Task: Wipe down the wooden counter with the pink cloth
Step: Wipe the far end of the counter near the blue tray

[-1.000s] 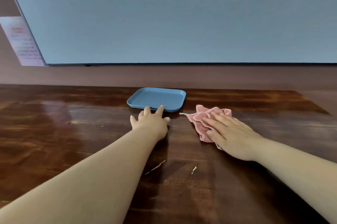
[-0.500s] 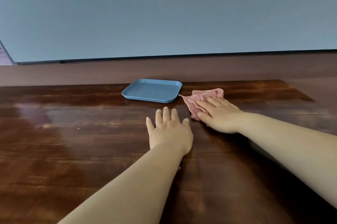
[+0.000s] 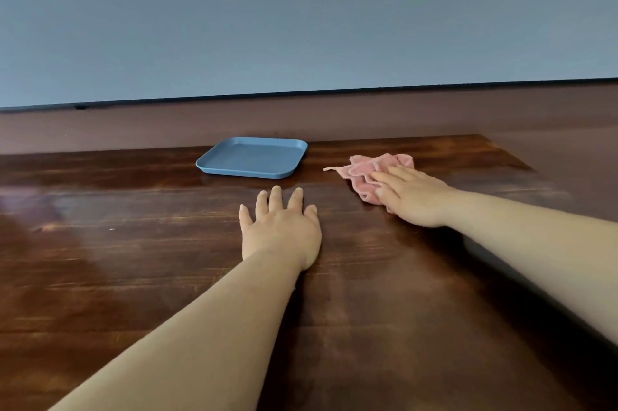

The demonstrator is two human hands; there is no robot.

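Wooden counter (image 3: 133,276) spans the whole view, dark and glossy. Near its far edge sits a blue tray (image 3: 252,158). Just in front of the tray, the left hand (image 3: 281,230) lies flat on the wood, fingers straight and slightly spread, holding nothing. To the right, the pink cloth (image 3: 369,173) lies bunched on the counter, apart from the tray, with the right hand (image 3: 413,196) pressing down on it, fingers straight.
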